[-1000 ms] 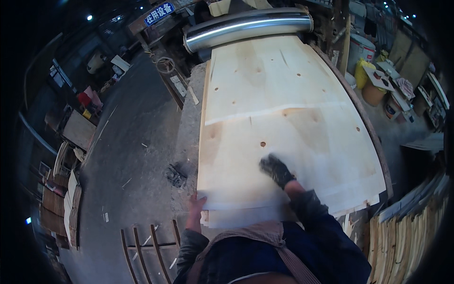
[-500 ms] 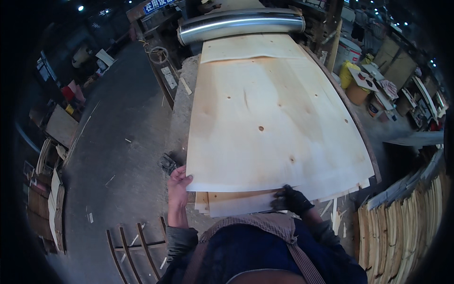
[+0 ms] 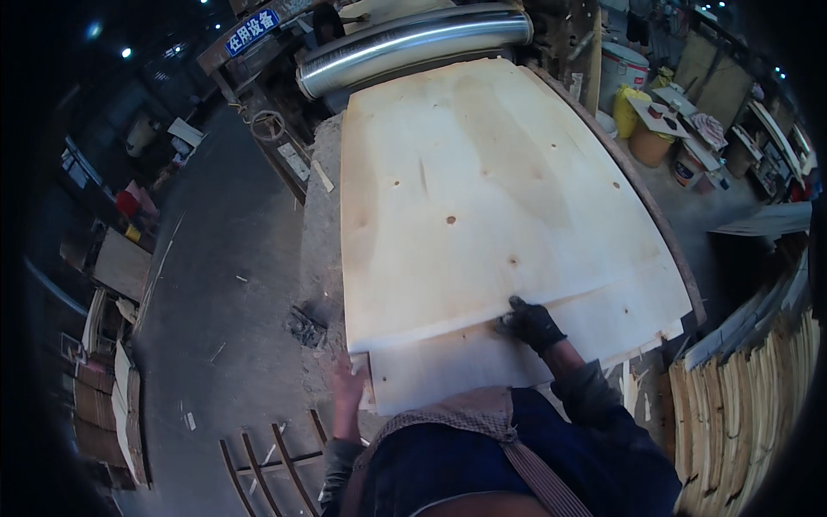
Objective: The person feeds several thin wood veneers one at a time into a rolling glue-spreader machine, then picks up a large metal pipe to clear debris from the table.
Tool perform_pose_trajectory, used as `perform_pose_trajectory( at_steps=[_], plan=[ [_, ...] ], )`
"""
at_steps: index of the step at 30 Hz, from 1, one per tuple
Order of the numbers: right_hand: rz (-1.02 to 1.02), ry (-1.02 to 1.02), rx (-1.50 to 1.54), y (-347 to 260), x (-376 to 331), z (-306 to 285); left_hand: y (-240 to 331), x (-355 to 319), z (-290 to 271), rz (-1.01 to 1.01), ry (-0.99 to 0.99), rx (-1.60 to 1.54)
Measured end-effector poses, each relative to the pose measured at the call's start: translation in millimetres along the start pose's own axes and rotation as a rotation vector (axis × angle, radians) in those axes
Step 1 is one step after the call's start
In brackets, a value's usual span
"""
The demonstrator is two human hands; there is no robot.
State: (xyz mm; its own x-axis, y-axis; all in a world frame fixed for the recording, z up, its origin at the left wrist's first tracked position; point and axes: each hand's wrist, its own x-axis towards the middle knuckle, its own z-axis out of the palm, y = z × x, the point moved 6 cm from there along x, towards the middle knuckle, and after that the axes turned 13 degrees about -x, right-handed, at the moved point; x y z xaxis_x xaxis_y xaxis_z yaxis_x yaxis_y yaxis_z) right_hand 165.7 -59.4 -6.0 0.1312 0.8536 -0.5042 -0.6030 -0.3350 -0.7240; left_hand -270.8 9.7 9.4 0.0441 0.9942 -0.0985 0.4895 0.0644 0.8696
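A large pale veneer sheet [image 3: 431, 267] with several brown knots lies on top of a stack in front of me. Its near edge runs slantwise, and a lower veneer sheet [image 3: 448, 366] shows beneath it on my side. My right hand [image 3: 532, 325], in a dark glove, pinches the top sheet's near edge, which is slightly raised there. At the near left corner of the stack is my bare left hand [image 3: 348, 392], against the sheets' side edge; its fingers are blurred and partly hidden.
Beyond the stack lies a shiny metal roller [image 3: 422, 47] on a machine with a handwheel [image 3: 268, 127]. A slatted metal rack [image 3: 276, 461] stands at lower left. Stacked veneer [image 3: 741, 414] is at right. Buckets and a yellow bag [image 3: 631, 108] stand farther right.
The top sheet's near edge has shifted away from me on the right, and its far ripple is gone. My right hand has moved forward; my left hand has come back toward me.
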Motion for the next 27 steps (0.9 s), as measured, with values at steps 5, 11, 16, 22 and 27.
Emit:
perform_pose_trajectory(
  at_steps=[5, 11, 16, 22, 27],
  plan=[
    [-0.072, -0.064, 0.111, -48, 90, 9, 42, -25, 59, -0.052, 0.003, 0.522],
    [-0.168, -0.161, 0.317, -56, 127, 55, -17, -17, 47, 0.068, -0.095, 0.250],
    [-0.128, -0.594, 0.106, 28, 69, 57, -18, -20, 40, 0.116, 0.040, -0.088],
    [0.270, -0.432, -0.022, 54, -75, 57, 78, -26, 33, 0.210, -0.006, -0.086],
    [0.291, -0.287, -0.024, 93, -112, -1, 127, -36, 35, 0.020, -0.158, -0.763]
  ],
)
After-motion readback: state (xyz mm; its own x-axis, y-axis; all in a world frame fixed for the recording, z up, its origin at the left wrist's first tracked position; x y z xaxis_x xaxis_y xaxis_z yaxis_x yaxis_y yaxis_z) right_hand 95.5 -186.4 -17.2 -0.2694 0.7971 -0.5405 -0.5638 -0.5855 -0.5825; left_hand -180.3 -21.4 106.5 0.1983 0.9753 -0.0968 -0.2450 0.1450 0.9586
